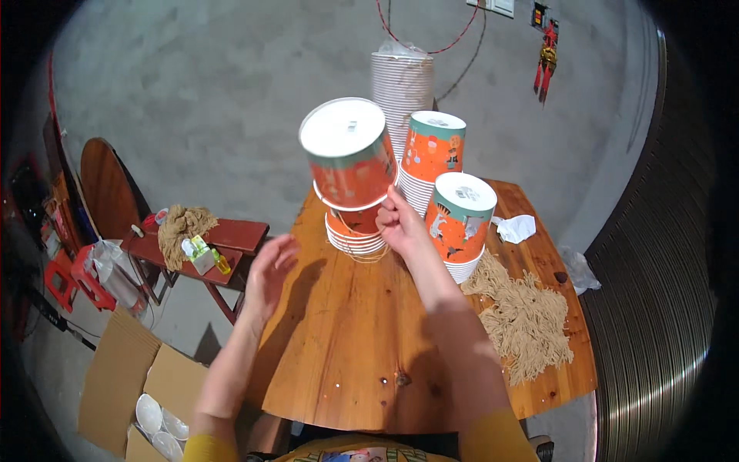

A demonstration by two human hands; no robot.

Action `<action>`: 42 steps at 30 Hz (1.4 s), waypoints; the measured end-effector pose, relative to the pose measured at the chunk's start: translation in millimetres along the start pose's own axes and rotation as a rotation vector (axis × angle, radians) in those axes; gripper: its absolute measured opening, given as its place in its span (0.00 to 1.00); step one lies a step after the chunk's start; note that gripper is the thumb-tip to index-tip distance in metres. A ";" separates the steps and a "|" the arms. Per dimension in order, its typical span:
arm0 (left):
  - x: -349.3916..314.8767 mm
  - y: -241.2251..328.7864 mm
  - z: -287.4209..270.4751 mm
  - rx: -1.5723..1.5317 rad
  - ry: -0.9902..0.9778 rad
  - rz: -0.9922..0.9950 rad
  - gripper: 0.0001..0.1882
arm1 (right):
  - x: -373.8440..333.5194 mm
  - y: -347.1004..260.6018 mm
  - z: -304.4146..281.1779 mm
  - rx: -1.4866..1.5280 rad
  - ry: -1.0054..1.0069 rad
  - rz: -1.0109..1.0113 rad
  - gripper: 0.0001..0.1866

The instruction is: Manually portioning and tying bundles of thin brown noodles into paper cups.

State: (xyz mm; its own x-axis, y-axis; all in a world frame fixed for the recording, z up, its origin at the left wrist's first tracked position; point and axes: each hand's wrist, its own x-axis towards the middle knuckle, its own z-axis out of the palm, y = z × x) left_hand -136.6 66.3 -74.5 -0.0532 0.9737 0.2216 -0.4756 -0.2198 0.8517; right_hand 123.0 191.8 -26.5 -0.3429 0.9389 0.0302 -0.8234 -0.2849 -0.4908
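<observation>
My right hand (402, 225) pinches the rim of an orange paper bucket (350, 181) with a green band. The bucket is upside down, its white base facing up and slightly tilted. It is held over a short stack of upturned buckets (356, 240) on the wooden table (346, 331); a thin loop of string hangs around that stack. Left of the stack, my left hand (271, 269) is in the air, holding nothing, its fingers loosely curved and a little blurred.
Two more upturned bucket stacks (433, 150) (462, 223) and a tall white-rimmed stack (402, 85) stand beyond. Tan string bundles (527, 323) and crumpled white paper (516, 228) lie at right. A red bench (231, 236) and an open carton (115, 377) are at left.
</observation>
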 end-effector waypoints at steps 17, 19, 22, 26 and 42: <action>-53.8 -38.9 10.7 0.037 -0.055 -0.277 0.17 | -67.7 -2.1 1.0 -1.943 0.119 -0.858 0.21; -56.1 -43.7 19.5 0.016 -0.071 -0.303 0.17 | -76.6 -42.9 10.8 -2.217 0.261 -1.078 0.23; -63.3 -50.3 34.2 -0.005 -0.098 -0.332 0.16 | -89.1 -90.6 23.9 -2.376 0.539 -0.917 0.36; -72.9 -58.6 48.9 -0.038 -0.132 -0.376 0.16 | -76.9 -126.1 -11.8 -2.233 0.499 -0.672 0.36; -78.1 -71.1 78.3 0.082 -0.243 -0.399 0.12 | -82.8 -133.5 6.3 -2.020 0.377 -1.045 0.19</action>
State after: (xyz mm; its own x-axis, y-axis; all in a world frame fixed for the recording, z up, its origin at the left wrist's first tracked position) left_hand -29.9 1.2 -115.2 0.3313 0.9429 -0.0339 -0.3461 0.1549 0.9253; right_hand 258.5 150.9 41.9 0.0190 0.6339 0.7732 0.8316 0.4193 -0.3642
